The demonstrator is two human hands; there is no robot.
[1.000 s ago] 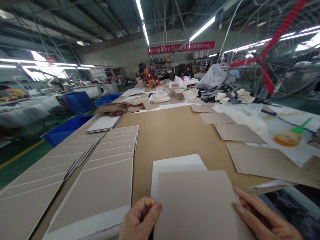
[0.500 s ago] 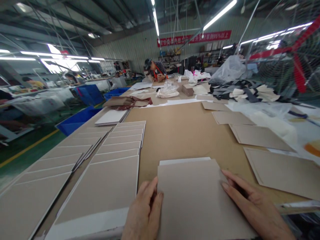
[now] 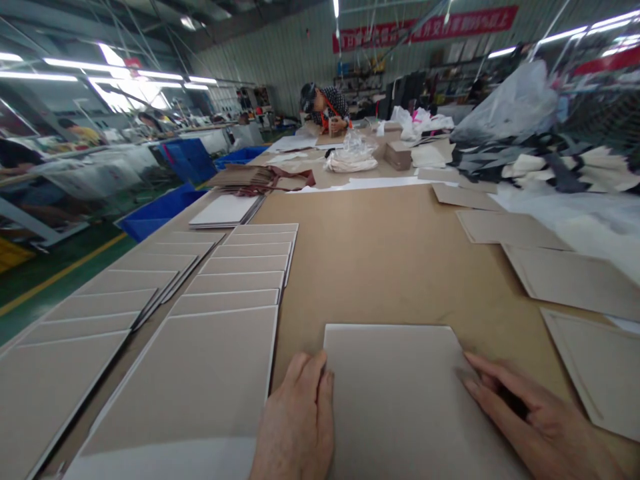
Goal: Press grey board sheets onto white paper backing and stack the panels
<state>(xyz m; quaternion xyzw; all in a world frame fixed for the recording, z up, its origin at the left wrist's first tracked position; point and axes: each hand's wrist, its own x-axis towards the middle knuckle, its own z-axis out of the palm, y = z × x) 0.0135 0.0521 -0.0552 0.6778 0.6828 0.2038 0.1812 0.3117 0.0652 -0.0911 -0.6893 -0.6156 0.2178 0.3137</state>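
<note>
A taupe rectangular panel (image 3: 395, 400) lies in front of me on the brown table (image 3: 365, 260). A thin white border along its far edge belongs to a white sheet, mostly hidden beneath it. My left hand (image 3: 300, 413) is closed at the panel's left edge, thumb and fingers on its side. My right hand (image 3: 525, 407) grips the opposite edge between thumb and fingers, with the fingertips partly blurred. Left of my left hand, a row of overlapping taupe panels with white edges (image 3: 215, 360) stretches away from me.
A second overlapping row (image 3: 75, 373) lies farther left. Loose taupe pieces (image 3: 575, 280) are spread along the right side. Farther back are brown strapped pieces (image 3: 250, 179), a clear plastic bag (image 3: 353, 150) and dark scraps (image 3: 490, 160). A co-worker (image 3: 325, 110) bends over the far end.
The white strip that stuck out past the panel's far edge has shrunk to a thin border. Both hands stay at the panel's sides. My view has tilted down and turned slightly.
</note>
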